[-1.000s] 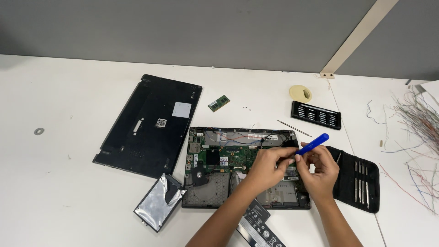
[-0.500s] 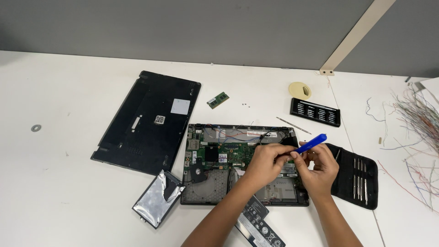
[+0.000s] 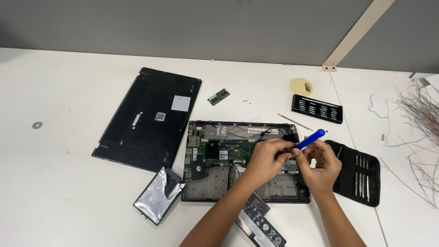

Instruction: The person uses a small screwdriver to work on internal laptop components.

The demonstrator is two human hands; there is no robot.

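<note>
While we work over the open laptop [image 3: 215, 160] on the white table [image 3: 55, 192], our right hand [image 3: 322, 167] grips the blue pry tool [image 3: 311, 138] with closed fingers, and its tip goes down at the right part of the board. Our left hand [image 3: 270, 158] pinches something small beside the tip; what it is, we cannot tell. If we push too hard, the tool may slip and tear the thin wires [image 3: 228, 129] or scratch the green board [image 3: 228, 153]. The battery [image 3: 260, 224] lies near our forearms and an elbow could knock it.

blue tool [image 3: 312, 138] tip hidden behind left hand [image 3: 267, 160]; battery [image 3: 260, 222] cut off.
</note>
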